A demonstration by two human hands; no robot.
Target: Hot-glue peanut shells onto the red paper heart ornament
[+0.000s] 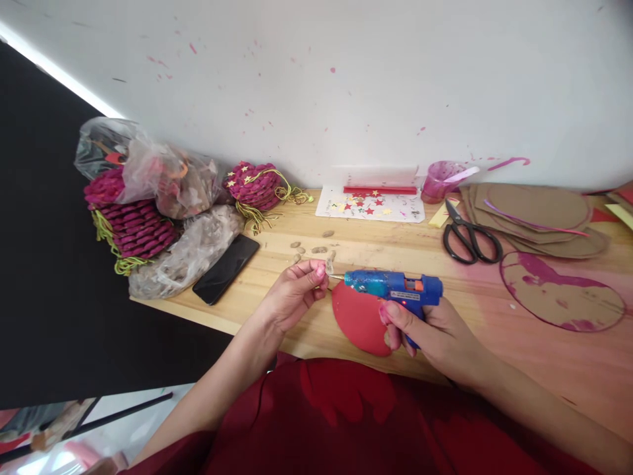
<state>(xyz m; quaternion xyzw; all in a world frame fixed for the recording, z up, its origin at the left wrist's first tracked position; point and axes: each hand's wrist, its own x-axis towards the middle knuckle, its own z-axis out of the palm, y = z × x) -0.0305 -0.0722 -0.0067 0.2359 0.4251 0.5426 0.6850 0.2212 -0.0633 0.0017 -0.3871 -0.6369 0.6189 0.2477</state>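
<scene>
My right hand (pixel 420 324) is wrapped round the handle of a blue glue gun (pixel 390 285), its nozzle aimed left. Pinched in the fingertips of my left hand (pixel 301 287) is a small pale peanut shell (pixel 330 266), with the nozzle tip touching or very near it. Below the glue gun lies a red round piece (pixel 359 320), partly hidden by the gun and my right hand. A small brown piece (pixel 388 338) shows at its right edge. Several peanut shells (pixel 319 250) are scattered on the wooden table just beyond my left hand.
A black phone (pixel 226 269), plastic bags (pixel 192 247) and braided magenta bundles (pixel 254 185) are at left. Star cutouts lie on a white sheet (pixel 326 203) at the back. Rightward are a pink-stained cup (pixel 438 181), black scissors (pixel 472 241), stacked cardboard (pixel 534 208) and a painted cardboard oval (pixel 558 297).
</scene>
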